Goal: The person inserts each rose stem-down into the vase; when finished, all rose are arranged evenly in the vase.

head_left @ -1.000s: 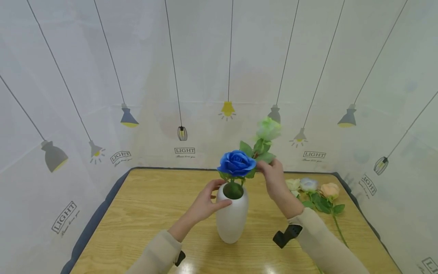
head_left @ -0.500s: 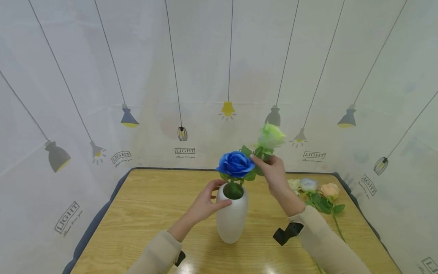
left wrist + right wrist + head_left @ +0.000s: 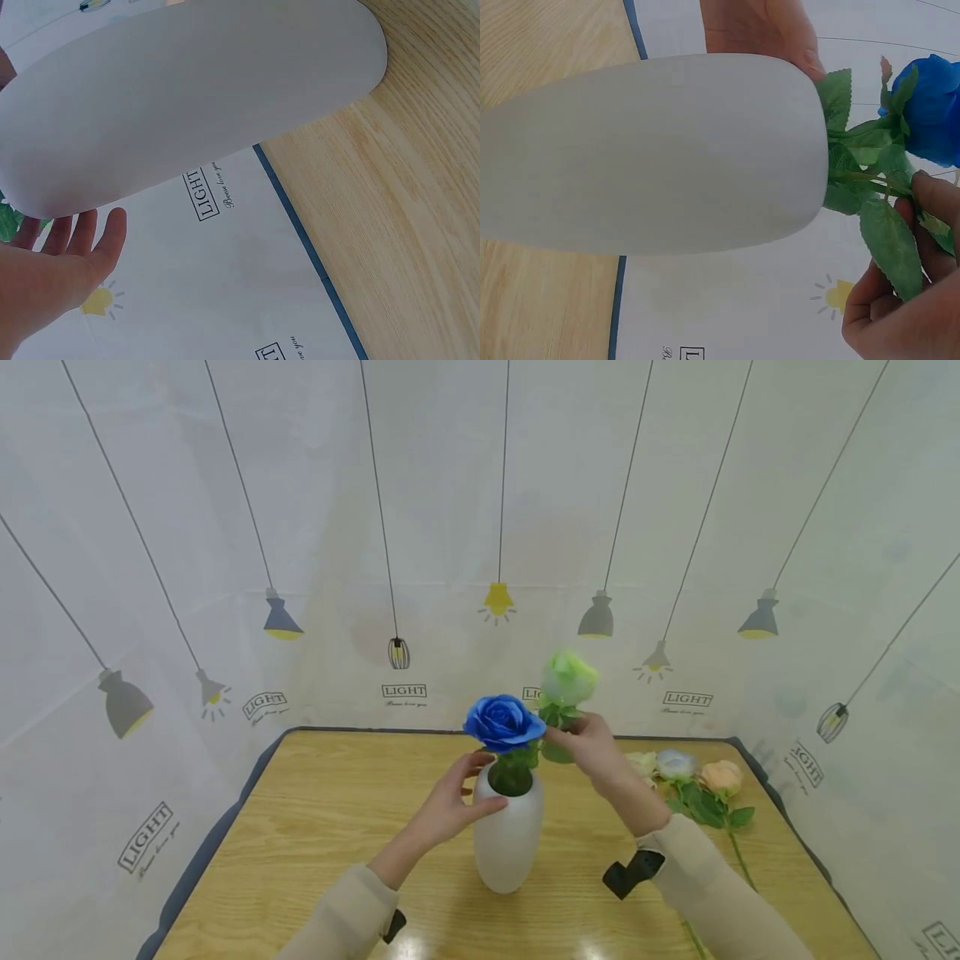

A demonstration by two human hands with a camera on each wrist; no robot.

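A white vase [image 3: 507, 843] stands upright on the wooden table. Its mouth is held by my left hand [image 3: 448, 802], thumb on the near side and fingers on the far left side. From the vase rises a blue rose [image 3: 504, 723] with green leaves. Just right of that bloom, my right hand [image 3: 600, 758] pinches the stem of a pale green rose [image 3: 568, 678] below its head. In the right wrist view, leafy stems [image 3: 866, 180] enter the vase mouth beside my right fingers [image 3: 934, 199]. The lower stem ends are hidden inside the vase.
On the table's right side lie a pale lilac flower [image 3: 677, 764], a peach flower [image 3: 722, 777] and a cream flower [image 3: 642, 766], their stems towards me. A white printed cloth wall [image 3: 337, 610] surrounds the table's back and sides.
My right hand has lowered the pale green rose and brought it left, closer to the blue rose. The blue bloom has shifted slightly left. My left hand stays on the vase.
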